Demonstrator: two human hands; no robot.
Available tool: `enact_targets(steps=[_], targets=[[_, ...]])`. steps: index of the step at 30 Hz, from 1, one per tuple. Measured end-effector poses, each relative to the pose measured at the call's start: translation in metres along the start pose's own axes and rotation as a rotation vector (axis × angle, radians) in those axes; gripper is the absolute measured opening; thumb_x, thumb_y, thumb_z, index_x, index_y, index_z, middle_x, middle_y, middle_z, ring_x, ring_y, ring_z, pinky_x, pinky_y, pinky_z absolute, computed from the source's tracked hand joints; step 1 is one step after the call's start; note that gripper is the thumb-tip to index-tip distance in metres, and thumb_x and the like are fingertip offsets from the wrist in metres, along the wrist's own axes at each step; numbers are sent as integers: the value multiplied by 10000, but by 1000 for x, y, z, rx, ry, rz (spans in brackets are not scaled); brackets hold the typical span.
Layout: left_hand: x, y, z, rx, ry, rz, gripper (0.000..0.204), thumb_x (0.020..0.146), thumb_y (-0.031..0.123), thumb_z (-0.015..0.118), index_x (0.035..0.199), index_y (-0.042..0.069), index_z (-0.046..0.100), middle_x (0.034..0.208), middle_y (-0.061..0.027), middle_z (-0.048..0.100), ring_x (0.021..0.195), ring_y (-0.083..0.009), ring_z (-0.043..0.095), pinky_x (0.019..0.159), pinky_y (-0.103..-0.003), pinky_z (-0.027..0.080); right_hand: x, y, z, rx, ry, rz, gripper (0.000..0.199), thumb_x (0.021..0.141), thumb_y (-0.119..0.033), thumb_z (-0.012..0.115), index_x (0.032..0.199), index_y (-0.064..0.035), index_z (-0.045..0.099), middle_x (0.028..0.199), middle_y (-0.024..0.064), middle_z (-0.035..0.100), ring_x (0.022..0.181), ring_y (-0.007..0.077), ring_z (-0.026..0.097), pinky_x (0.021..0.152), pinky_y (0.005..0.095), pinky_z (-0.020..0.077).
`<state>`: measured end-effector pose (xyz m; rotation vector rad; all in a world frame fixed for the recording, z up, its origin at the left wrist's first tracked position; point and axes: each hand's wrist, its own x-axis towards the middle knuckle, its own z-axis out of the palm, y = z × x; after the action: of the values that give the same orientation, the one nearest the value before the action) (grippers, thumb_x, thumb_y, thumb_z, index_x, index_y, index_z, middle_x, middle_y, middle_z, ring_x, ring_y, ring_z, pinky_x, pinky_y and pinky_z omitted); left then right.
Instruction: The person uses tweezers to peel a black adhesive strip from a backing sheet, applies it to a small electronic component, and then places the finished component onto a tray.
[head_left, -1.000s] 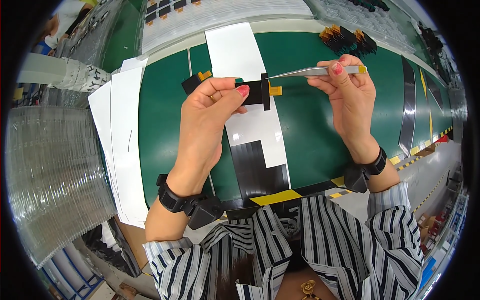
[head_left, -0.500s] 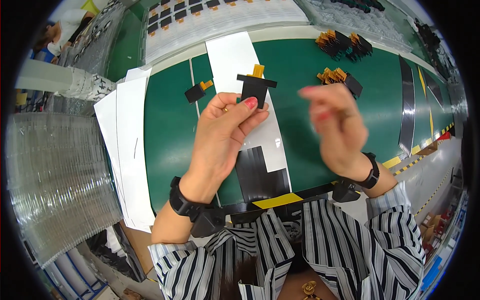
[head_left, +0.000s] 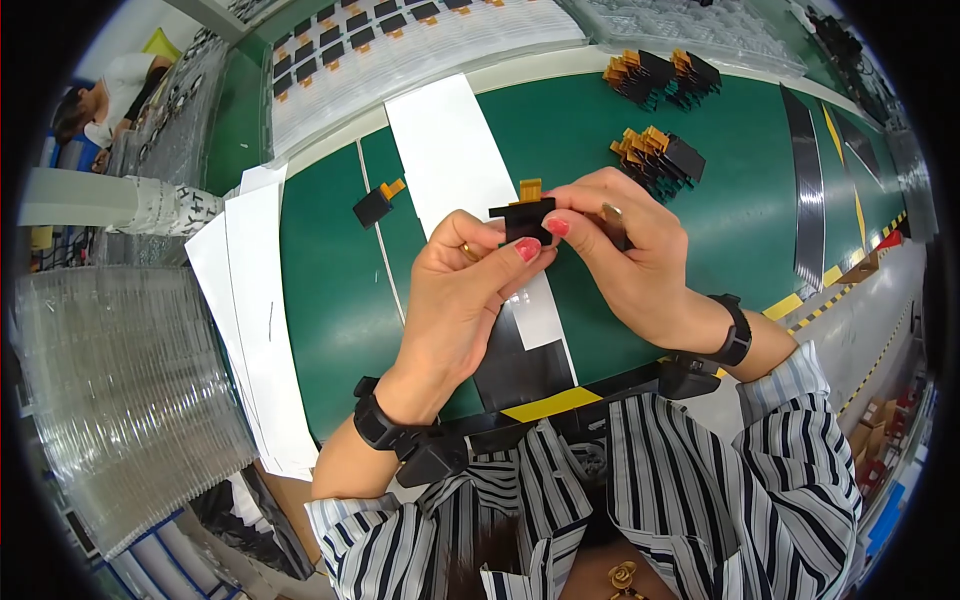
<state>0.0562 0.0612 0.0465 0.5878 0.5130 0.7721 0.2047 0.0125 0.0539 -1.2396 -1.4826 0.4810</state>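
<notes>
My left hand [head_left: 465, 285] is closed, with thumb and fingers pinching a small black screen module [head_left: 526, 226] whose orange flex ribbon [head_left: 530, 189] points away from me. Across the module's far edge lies a black strip [head_left: 503, 212] that sticks out to the left. At the strip's right end, my right hand [head_left: 635, 260] is pinched shut, thumb against forefinger. Between the curled fingers of that hand shows part of a slim dark tool with a dull metallic end [head_left: 612, 214]; its kind is hidden. Another black module [head_left: 373, 208] with an orange ribbon lies on the green table, left of the white sheet.
Piles of black modules with orange ribbons [head_left: 660, 160] sit on the green table [head_left: 740, 230] at the right. Behind are a white tray [head_left: 400, 65] with rows of modules and a clear plastic tray [head_left: 690, 35]. Clear trays [head_left: 130, 380] stack at left. A person [head_left: 125, 90] sits far left.
My right hand has come left from over the table to the module and pinches at the strip's right end. My left hand still holds the module. The whole view has shifted slightly.
</notes>
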Motion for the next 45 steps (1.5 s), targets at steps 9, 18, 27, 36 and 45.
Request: enact_targets(steps=[9,18,27,36,45], targets=[[-5,5,2,756,137,497,88,753,-15,599,805,5,532,878,-80,579,765,-135,550,712,-232,441,2,0,-4,32,45,107,87,771,36,570,857,24,570,770,35,523,567,24,414,463,158,304],[-5,4,-1,1021,128,597,92,721,13,635,808,17,605,805,-36,578,730,-114,510,668,-221,411,0,-1,-1,-14,-37,-38,77,760,43,570,828,6,567,772,40,515,558,39,424,430,172,305],[-8,5,4,617,131,292,109,765,18,602,868,-17,600,831,-23,603,771,-68,518,682,-201,428,1,-9,-4,35,-95,199,47,770,24,568,812,21,547,777,35,524,563,53,422,470,179,324],[-4,-2,7,571,65,306,325,842,81,515,1158,16,473,940,-90,597,850,-132,549,782,-254,425,26,1,-67,-347,141,-58,87,815,-38,542,794,46,540,705,41,515,590,73,422,523,197,341],[0,-3,5,704,-14,255,332,861,100,489,1180,25,432,922,-87,590,857,-135,539,797,-268,416,11,28,-105,-601,156,162,154,841,-91,513,845,49,577,756,51,541,591,98,441,558,209,349]])
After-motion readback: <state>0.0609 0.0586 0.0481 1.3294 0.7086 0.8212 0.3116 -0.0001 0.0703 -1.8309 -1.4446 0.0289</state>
